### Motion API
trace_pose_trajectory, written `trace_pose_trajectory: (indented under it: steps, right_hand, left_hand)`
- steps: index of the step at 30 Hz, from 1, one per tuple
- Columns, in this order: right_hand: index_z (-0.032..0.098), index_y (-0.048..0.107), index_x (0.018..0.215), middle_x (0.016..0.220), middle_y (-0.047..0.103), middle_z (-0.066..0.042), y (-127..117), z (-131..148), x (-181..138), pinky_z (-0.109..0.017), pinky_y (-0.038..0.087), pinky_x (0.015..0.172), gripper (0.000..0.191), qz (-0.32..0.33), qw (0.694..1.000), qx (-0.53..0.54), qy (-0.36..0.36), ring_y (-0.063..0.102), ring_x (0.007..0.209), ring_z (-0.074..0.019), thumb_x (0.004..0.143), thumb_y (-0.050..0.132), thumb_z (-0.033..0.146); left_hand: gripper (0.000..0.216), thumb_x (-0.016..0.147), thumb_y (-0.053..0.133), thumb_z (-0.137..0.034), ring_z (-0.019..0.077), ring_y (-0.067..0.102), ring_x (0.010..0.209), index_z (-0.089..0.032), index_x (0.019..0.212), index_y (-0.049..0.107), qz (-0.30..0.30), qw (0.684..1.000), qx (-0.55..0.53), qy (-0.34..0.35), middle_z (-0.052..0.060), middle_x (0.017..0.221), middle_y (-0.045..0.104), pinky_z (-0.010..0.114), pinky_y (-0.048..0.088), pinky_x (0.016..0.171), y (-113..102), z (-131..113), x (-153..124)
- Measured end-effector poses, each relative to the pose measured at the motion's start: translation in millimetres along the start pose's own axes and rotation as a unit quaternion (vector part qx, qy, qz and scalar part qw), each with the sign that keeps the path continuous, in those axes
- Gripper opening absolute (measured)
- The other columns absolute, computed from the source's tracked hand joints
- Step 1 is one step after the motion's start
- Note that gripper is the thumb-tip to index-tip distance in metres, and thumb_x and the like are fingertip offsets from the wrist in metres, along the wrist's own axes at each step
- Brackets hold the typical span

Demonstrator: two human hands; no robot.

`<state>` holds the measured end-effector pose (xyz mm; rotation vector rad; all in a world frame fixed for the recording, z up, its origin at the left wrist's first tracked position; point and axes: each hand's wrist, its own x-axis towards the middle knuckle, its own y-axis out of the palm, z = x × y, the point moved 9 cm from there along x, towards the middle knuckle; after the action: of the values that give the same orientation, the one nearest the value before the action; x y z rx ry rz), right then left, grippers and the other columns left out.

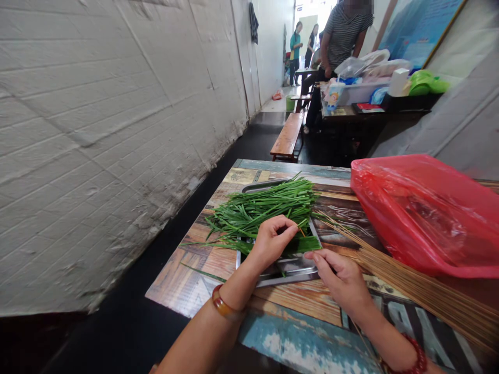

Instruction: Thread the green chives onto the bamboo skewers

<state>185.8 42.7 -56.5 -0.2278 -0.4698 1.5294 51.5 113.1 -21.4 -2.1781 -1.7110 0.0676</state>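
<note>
A heap of long green garlic chives [265, 205] lies across a metal tray [288, 280] on the table. My left hand [275, 236] is over the near side of the heap, its thumb and fingers pinched together; what is between them is hidden. Just below it, a flat bundle of chives [306, 244] lies over the tray. At the right end of this bundle, my right hand [339, 272] is closed in a pinch. A thin bamboo skewer [357, 332] runs down from under its palm toward the wrist.
Many bamboo skewers [413, 283] lie on the table's right side, beside a red plastic bag [421, 218]. Beyond the patterned table [288, 350] are a wooden bench [288, 135], a cluttered table [351, 111] and a standing person [345, 36]. A white wall [117, 130] runs along the left.
</note>
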Motion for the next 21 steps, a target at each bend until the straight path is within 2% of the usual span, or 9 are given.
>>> trace_pose_trajectory:
  steps: [4, 9, 12, 14, 21]
  right_hand:
    - [0.017, 0.069, 0.087, 0.076, 0.069, -0.005, -0.3, -1.5, 0.4, -0.026, 0.047, 0.062, 0.032, -0.002, 1.0, 0.017, 0.005, 0.062, 0.067, -0.0173, 0.088, 0.045, 0.036]
    - [0.014, 0.067, 0.091, 0.056, 0.055, 0.0, 3.2, -13.6, 0.8, -0.022, 0.038, 0.046, 0.033, 0.011, 0.998, 0.055, 0.034, 0.049, 0.049, -0.0121, 0.089, 0.043, 0.038]
    - [0.013, 0.066, 0.093, 0.05, 0.043, 0.005, 4.4, -16.8, 0.6, -0.022, 0.032, 0.044, 0.034, 0.014, 0.996, 0.083, 0.041, 0.04, 0.045, -0.0102, 0.089, 0.043, 0.039]
    - [0.013, 0.065, 0.093, 0.051, 0.04, 0.005, 5.3, -16.1, 0.2, -0.022, 0.031, 0.045, 0.034, 0.02, 0.995, 0.089, 0.042, 0.038, 0.046, -0.0101, 0.089, 0.043, 0.039]
    - [0.015, 0.065, 0.09, 0.05, 0.046, 0.005, 4.5, -8.9, 0.5, -0.023, 0.037, 0.049, 0.033, 0.036, 0.998, 0.053, 0.025, 0.046, 0.047, -0.0112, 0.09, 0.042, 0.039]
  left_hand:
    - [0.018, 0.08, 0.055, -0.022, 0.0109, 0.052, 0.065, -0.013, 0.067, 0.064, 0.014, 0.998, 0.036, 0.05, 0.001, 0.067, 0.059, 0.022, 0.039, 0.063, 4.1, -7.3, -1.4]
    - [0.016, 0.083, 0.054, -0.021, 0.0137, 0.056, 0.075, -0.015, 0.077, 0.067, 0.061, 0.986, 0.09, 0.123, 0.005, 0.077, 0.062, 0.024, 0.042, 0.07, 15.4, -17.3, -5.3]
    - [0.015, 0.083, 0.054, -0.022, 0.016, 0.057, 0.082, -0.016, 0.085, 0.068, 0.041, 0.986, 0.102, 0.124, 0.007, 0.084, 0.064, 0.027, 0.043, 0.076, 9.0, -19.1, -4.4]
    - [0.018, 0.085, 0.052, -0.023, 0.0167, 0.057, 0.084, -0.016, 0.089, 0.068, 0.035, 0.987, 0.099, 0.118, 0.008, 0.087, 0.065, 0.029, 0.043, 0.079, 4.8, -19.8, -3.8]
    - [0.021, 0.085, 0.051, -0.025, 0.0165, 0.057, 0.079, -0.015, 0.079, 0.069, 0.092, 0.984, 0.078, 0.13, 0.008, 0.081, 0.066, 0.028, 0.044, 0.074, 11.8, -23.6, -6.6]
